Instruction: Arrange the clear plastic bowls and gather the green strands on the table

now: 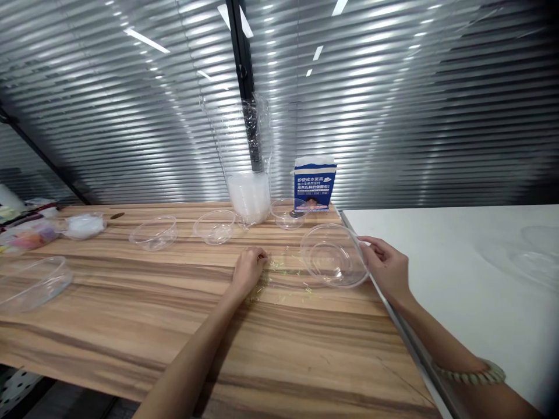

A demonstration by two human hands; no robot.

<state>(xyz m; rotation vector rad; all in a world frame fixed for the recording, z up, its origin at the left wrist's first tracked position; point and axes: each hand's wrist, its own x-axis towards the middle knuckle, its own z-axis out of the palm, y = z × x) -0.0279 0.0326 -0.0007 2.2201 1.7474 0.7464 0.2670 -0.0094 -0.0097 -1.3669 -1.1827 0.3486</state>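
Note:
My right hand [386,269] pinches the rim of a clear plastic bowl [334,256] between thumb and fingers. The bowl is tipped, its open side turned partly towards me, close above the wooden table. Small yellow-green pieces [283,272] lie scattered on the wood between the bowl and my left hand [250,267]. That hand is closed and rests low at their left side, fingertips together. Whatever may be between those fingertips is too small or hidden to make out. A beaded bracelet [474,372] is on my right wrist.
Clear bowls [155,234] stand along the back of the wooden table [144,326], beside a stack of bowls [250,198] in a plastic bag. Near them is a blue printed bag [314,185]. A white table [458,250] adjoins on the right. Behind are metal blinds.

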